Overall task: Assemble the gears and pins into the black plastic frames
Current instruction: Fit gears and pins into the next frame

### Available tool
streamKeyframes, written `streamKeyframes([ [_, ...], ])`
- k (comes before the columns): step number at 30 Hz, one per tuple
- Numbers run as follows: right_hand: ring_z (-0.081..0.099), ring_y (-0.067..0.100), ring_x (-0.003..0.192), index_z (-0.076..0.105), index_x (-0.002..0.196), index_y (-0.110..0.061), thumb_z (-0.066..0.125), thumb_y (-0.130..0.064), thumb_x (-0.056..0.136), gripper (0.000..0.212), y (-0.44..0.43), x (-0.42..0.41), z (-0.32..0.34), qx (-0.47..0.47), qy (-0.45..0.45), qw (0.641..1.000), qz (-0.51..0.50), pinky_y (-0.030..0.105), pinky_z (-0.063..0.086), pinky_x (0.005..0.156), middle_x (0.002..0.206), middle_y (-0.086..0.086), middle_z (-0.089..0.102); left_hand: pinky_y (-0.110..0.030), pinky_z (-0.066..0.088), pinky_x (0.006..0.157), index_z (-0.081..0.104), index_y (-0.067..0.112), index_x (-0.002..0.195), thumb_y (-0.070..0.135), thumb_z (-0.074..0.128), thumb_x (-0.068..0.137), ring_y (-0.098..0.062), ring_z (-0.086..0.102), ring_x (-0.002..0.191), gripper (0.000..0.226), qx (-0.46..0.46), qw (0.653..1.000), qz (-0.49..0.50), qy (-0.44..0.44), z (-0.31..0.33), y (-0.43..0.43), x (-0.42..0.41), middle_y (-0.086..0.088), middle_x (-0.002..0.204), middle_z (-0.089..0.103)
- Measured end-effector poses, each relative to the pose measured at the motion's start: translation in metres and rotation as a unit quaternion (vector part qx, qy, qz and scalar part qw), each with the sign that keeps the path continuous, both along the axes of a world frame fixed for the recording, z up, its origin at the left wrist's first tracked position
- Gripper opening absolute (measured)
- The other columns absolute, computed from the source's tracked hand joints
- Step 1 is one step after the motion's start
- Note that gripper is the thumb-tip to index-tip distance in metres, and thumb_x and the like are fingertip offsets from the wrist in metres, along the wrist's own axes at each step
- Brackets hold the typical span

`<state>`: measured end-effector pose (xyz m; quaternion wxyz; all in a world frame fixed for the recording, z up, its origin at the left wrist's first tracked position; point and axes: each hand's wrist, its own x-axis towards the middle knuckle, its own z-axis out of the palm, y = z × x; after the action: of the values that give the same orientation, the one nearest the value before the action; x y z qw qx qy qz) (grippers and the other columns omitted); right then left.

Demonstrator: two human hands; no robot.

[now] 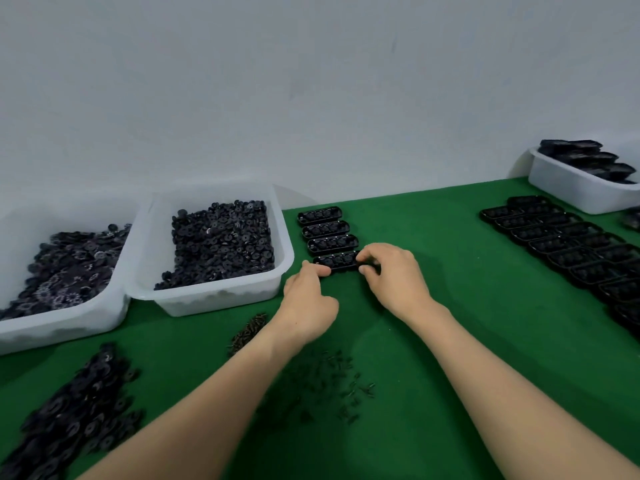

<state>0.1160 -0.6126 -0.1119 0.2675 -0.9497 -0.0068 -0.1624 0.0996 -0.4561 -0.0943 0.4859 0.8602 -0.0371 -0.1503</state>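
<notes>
Nearest, at the left edge, a loose heap of flat black gears [76, 410] lies on the green, felt-like worktop [450, 358]. Short dark pins [332, 382] are scattered between the two bare forearms, and a tighter pile of brownish pins [247, 332] sits just left of the left wrist. The left hand [308, 299], fingers curled, pinches the left end of a black oblong frame [337, 262]. The right hand [394, 278] pinches its right end.

The frame lies flat, closest in a column with three more frames [327, 232] just behind it. To their left stand two translucent white tubs, one of small gears [221, 237] and one of larger toothed gears [65, 268]. Bare green cloth lies right of the hands, then diagonal rows of frames [561, 244] run to the right edge. A far white tub [571, 192] of stacked frames stands against the plain grey wall [311, 81].
</notes>
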Motion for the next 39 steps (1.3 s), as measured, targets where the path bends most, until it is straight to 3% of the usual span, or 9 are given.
streamKeyframes([
  [4, 0.053, 0.018, 0.105, 0.064, 0.099, -0.014, 0.061, -0.011, 0.084, 0.016, 0.012, -0.027, 0.01, -0.003, -0.04, 0.999, -0.012, 0.027, 0.039, 0.091, 0.109, 0.001, 0.06, -0.021, 0.041, 0.047, 0.04, 0.027, 0.126, 0.003, 0.046, 0.087, -0.004, 0.048, 0.048, 0.047, -0.038, 0.998, -0.034, -0.022, 0.009, 0.019, -0.023, 0.011, 0.111, 0.049],
  [6, 0.056, 0.015, 0.093, 0.066, 0.093, -0.012, 0.063, -0.01, 0.083, 0.011, 0.031, -0.052, 0.02, 0.003, -0.082, 0.996, 0.026, 0.026, 0.043, 0.085, 0.098, 0.0, 0.061, -0.011, 0.045, 0.063, 0.047, 0.028, 0.12, 0.008, 0.048, 0.089, 0.003, 0.054, 0.067, 0.037, -0.034, 0.994, -0.054, -0.086, 0.015, 0.036, -0.045, 0.017, 0.109, 0.05],
  [8, 0.054, 0.008, 0.078, 0.067, 0.085, -0.013, 0.066, -0.008, 0.08, 0.007, 0.06, -0.083, 0.029, 0.016, -0.095, 0.991, 0.097, 0.019, 0.043, 0.075, 0.085, -0.006, 0.06, -0.014, 0.043, 0.085, 0.056, 0.027, 0.109, 0.011, 0.053, 0.088, 0.003, 0.055, 0.094, 0.027, -0.033, 0.988, -0.038, -0.145, 0.019, 0.062, -0.073, 0.014, 0.11, 0.057],
  [13, 0.054, 0.0, 0.075, 0.067, 0.083, -0.018, 0.066, -0.013, 0.081, 0.006, 0.137, -0.163, 0.027, 0.031, -0.011, 0.961, 0.274, 0.006, 0.038, 0.07, 0.081, -0.011, 0.062, -0.005, 0.041, 0.059, 0.065, 0.029, 0.081, 0.015, 0.063, 0.082, 0.005, 0.057, 0.066, 0.014, -0.001, 0.98, 0.064, -0.187, 0.019, 0.162, -0.166, 0.014, 0.07, 0.065],
  [21, 0.057, 0.001, 0.079, 0.068, 0.085, -0.018, 0.065, -0.015, 0.083, 0.005, 0.253, -0.208, 0.029, -0.025, 0.056, 0.901, 0.43, 0.02, 0.047, 0.074, 0.083, -0.011, 0.063, -0.01, 0.043, 0.053, 0.065, 0.032, 0.075, 0.021, 0.065, 0.081, -0.003, 0.059, 0.065, 0.012, 0.046, 0.946, 0.259, -0.192, 0.002, 0.29, -0.291, 0.023, 0.075, 0.064],
  [26, 0.051, -0.007, 0.075, 0.069, 0.088, -0.017, 0.066, -0.016, 0.082, 0.007, 0.351, -0.207, 0.04, -0.036, 0.045, 0.877, 0.477, 0.005, 0.036, 0.073, 0.083, -0.013, 0.061, -0.018, 0.044, 0.051, 0.066, 0.028, 0.073, 0.021, 0.066, 0.079, -0.008, 0.058, 0.06, 0.009, 0.043, 0.916, 0.33, -0.222, 0.004, 0.34, -0.318, 0.017, 0.066, 0.063],
  [30, 0.049, 0.006, 0.084, 0.066, 0.095, -0.016, 0.063, -0.02, 0.083, 0.013, 0.434, -0.204, 0.036, -0.058, 0.041, 0.856, 0.512, 0.019, 0.036, 0.081, 0.095, -0.004, 0.061, -0.012, 0.038, 0.048, 0.064, 0.025, 0.068, 0.02, 0.066, 0.078, -0.006, 0.055, 0.056, 0.012, 0.03, 0.901, 0.366, -0.23, 0.003, 0.372, -0.325, 0.016, 0.065, 0.062],
  [34, 0.043, 0.002, 0.067, 0.061, 0.091, -0.019, 0.064, -0.026, 0.083, 0.011, 0.495, -0.2, 0.031, -0.035, 0.083, 0.875, 0.476, 0.021, 0.037, 0.07, 0.091, -0.006, 0.061, -0.011, 0.034, 0.045, 0.063, 0.026, 0.069, 0.023, 0.065, 0.08, -0.004, 0.05, 0.049, 0.012, 0.021, 0.9, 0.376, -0.222, 0.001, 0.396, -0.327, 0.016, 0.061, 0.06],
  [39, 0.051, 0.008, 0.067, 0.065, 0.087, -0.016, 0.065, -0.01, 0.078, 0.01, 0.515, -0.198, 0.031, -0.043, 0.122, 0.884, 0.449, 0.025, 0.046, 0.071, 0.087, -0.003, 0.065, -0.011, 0.034, 0.046, 0.063, 0.025, 0.07, 0.022, 0.064, 0.08, -0.003, 0.048, 0.048, 0.011, -0.002, 0.898, 0.382, -0.217, -0.001, 0.411, -0.325, 0.017, 0.059, 0.058],
])
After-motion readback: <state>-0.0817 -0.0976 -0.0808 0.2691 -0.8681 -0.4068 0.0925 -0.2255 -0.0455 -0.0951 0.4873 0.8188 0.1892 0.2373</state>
